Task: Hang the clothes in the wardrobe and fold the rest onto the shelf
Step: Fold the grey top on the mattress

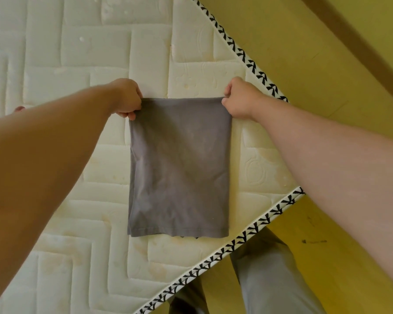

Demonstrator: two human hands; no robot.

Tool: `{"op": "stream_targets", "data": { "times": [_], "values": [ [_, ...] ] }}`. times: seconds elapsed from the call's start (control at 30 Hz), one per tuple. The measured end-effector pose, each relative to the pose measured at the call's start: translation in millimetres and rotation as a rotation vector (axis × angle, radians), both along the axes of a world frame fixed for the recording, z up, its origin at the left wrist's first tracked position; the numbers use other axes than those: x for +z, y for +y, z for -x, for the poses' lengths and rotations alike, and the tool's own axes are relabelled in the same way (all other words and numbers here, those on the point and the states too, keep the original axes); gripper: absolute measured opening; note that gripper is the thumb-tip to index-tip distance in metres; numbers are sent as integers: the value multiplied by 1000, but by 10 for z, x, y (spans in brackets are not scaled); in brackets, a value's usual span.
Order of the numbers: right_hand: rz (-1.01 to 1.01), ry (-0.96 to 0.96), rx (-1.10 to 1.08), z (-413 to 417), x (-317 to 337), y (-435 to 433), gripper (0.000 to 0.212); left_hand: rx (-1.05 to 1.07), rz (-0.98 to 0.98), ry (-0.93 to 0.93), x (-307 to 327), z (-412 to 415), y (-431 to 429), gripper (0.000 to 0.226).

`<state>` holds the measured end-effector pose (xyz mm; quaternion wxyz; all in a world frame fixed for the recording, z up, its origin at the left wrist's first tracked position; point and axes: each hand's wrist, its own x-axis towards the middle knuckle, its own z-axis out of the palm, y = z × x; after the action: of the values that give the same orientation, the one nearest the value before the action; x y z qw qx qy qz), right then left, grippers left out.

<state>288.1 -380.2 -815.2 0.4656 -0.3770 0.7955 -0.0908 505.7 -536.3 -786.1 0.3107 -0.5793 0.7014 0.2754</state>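
Squarely between our two hands sits the grey garment (pixel 179 166), folded into a tall rectangle. Its far edge is stretched taut from one grip to the other. Our left hand (pixel 127 98) pinches the left far corner, fingers curled in and the cloth caught under the thumb. Our right hand (pixel 241 98) does the same at the right far corner, with its knuckles turned up. Both grips are narrow and closed on fabric, not spread flat.

From that held edge the rest of the garment runs back toward us, so nearly all of it lies below the grip and none beyond it. Its stitched hem is the nearest edge (a small darker layer peeks out beneath it). We cannot tell whether the held edge is raised a little or lies flat.

Under the cloth is a cream quilted mattress (pixel 77 64), which extends past both hands and far off to the left of the grip. Its black-and-white patterned piping (pixel 243 55) passes just beyond our right hand and turns a corner to the right of the garment. Outside that piping is the yellow floor (pixel 327 64). Nearer to us than the hem, off the mattress, are our grey trouser legs (pixel 270 268).
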Motion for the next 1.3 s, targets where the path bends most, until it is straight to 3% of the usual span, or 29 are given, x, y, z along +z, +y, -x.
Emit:
{"op": "stream_targets", "data": {
  "times": [0.1, 0.23, 0.33, 0.47, 0.6, 0.67, 0.77, 1.0, 1.1, 1.17, 1.3],
  "values": [
    [-39, -94, -68, -17, 105, -31, 47, -20, -8, 7, 66, 71, 39, 27],
    [-118, -184, -277, -72, 118, -27, 25, 97, -7, 41, 19, 86, 165, 22],
    [-109, -265, -556, -131, 62, -12, 18, 174, 177, 47, -71, -3, 247, 30],
    [-99, -322, -726, -336, 7, 263, 29, 535, 365, 205, -148, -285, 683, 57],
    [-176, -395, -797, -711, -23, 744, 42, 810, 196, 275, -196, -702, 1221, 81],
    [-213, -420, -810, -842, -34, 892, 39, 875, 25, 357, -127, -843, 1342, 80],
    [-208, -413, -803, -897, -25, 918, 17, 826, -219, 397, -45, -1005, 1327, 81],
    [-259, -641, -908, -854, 47, 851, 9, 669, -128, 239, -12, -962, 1124, 43],
    [-214, -715, -1001, -838, 85, 803, 9, 922, -230, 273, -5, -876, 1018, 17],
    [-166, -744, -1066, -848, 79, 781, 18, 1113, -262, 350, -18, -846, 1003, 20],
    [-147, -805, -1116, -915, 104, 780, 12, 1198, -269, 413, -49, -838, 1074, 23]
  ]
}}
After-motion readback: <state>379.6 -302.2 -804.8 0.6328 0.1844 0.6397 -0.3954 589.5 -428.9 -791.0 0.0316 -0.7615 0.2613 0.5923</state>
